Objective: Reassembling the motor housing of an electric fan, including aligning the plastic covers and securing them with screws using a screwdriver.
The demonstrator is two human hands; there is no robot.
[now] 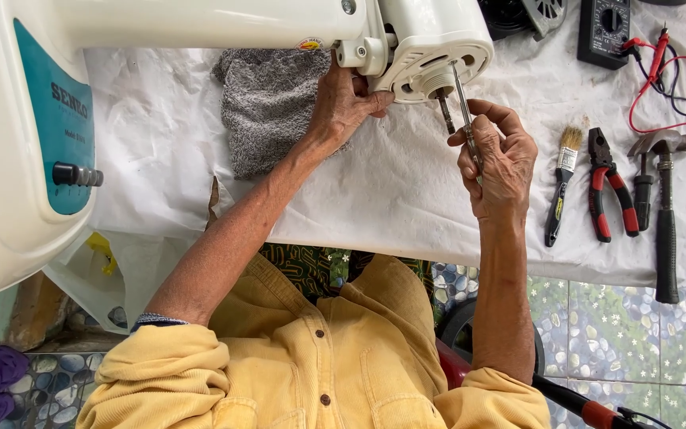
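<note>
Head view: left hand (pixel 343 103) clamps the white fan motor housing (pixel 430 48) at the desk's (pixel 375 199) far edge. Right hand (pixel 498 159) closed on a screwdriver (pixel 464 111), tip at the housing's face beside the shaft (pixel 445 111). Likely screw work; next needs a steady, seated tip.

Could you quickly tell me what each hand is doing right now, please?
Left hand: closed on the white fan motor housing.
Right hand: closed on a screwdriver.
</note>
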